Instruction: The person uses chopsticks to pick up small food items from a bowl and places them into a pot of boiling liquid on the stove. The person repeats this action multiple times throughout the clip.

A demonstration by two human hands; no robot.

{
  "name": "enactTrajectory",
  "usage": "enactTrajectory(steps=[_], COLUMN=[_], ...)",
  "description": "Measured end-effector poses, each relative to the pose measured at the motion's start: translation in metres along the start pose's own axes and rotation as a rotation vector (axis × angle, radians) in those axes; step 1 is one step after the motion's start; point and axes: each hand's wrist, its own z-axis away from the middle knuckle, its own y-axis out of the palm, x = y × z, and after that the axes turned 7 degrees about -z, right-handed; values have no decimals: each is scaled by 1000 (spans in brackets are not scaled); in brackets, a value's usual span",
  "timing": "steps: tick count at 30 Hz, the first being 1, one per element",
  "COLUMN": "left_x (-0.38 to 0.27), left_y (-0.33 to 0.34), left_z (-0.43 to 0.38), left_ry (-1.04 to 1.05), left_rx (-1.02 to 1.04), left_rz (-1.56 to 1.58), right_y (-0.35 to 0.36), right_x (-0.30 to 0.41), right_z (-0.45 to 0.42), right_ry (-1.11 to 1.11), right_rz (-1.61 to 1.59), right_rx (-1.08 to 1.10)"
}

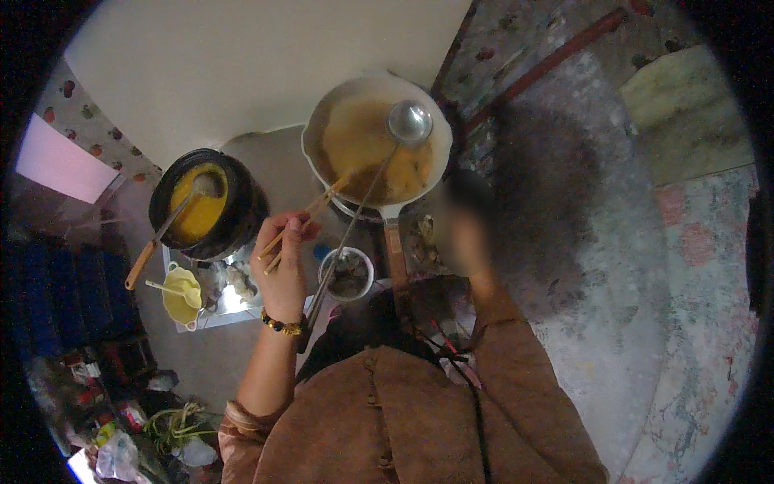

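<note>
My left hand holds a pair of wooden chopsticks, their tips over a pale long-handled pan. In the pan is brownish liquid with golden pieces at its right side. A round metal ladle or skimmer lies over the liquid, and its long thin handle runs down past my left wrist; whether my hand touches it is unclear. My right hand is blurred, to the right of the pan's wooden handle; what it holds cannot be told.
Left of the pan stands a black pot with yellow batter-like liquid and a wooden-handled ladle. Below are a yellow bowl with a spoon, a tray with pale pieces and a small round container. Plant stalks lie lower left.
</note>
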Motion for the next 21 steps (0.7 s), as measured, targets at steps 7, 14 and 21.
enactTrajectory(steps=[7,14,21], left_x=[4,5,12], left_y=[11,14,25], left_z=[5,6,5], left_ry=[-5,-37,-42], left_rx=[2,-25,29], left_rz=[4,45,36], right_y=[67,-23,-59], right_x=[-79,5,14], right_z=[-1,-6,6], right_ry=[-179,-177,-48], right_rz=[-161,-303,-725], right_rx=[-96,-39,-7])
